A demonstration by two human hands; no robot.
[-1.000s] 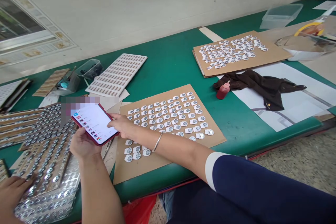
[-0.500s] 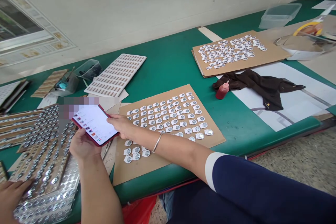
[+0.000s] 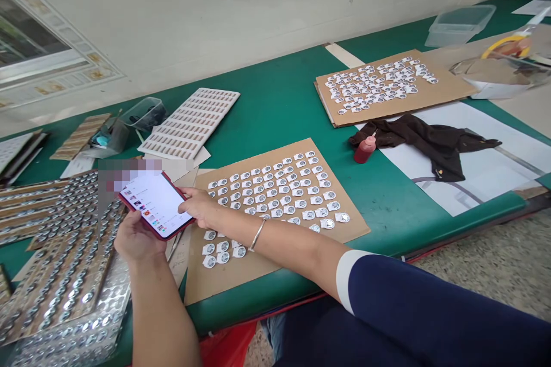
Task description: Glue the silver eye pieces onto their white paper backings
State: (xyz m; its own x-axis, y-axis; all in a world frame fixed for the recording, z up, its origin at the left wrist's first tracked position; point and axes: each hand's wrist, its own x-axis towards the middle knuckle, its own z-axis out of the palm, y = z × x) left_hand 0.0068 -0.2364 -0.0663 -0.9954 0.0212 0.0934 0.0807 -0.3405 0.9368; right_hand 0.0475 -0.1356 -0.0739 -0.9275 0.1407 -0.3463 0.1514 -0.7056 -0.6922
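We see the phone [image 3: 161, 195], red-cased and screen up, held over the left part of the green table [image 3: 275, 106]. The left hand [image 3: 140, 239] closes on its near left side, thumb by the edge; the other fingers go underneath, so we cannot tell whether they are spread or pressed together. The right hand [image 3: 201, 208] touches the opposite edge, its thumb over the lit screen (the writing is too small for us to read). Its fingers are partly hidden behind the case, and we cannot tell whether they pinch it.

Under the right arm [image 3: 293, 243], with its bracelet [image 3: 258, 234], we find a cardboard sheet [image 3: 215, 285] bearing rows of white tabs [image 3: 300, 204]. Left of the hands are boards [image 3: 101, 276] lined with metal domes [image 3: 74, 293]; beyond the phone lies a white tray [image 3: 191, 123]. Well to the right, a red bottle [image 3: 364, 152] stands just beside a dark cloth [image 3: 413, 133].
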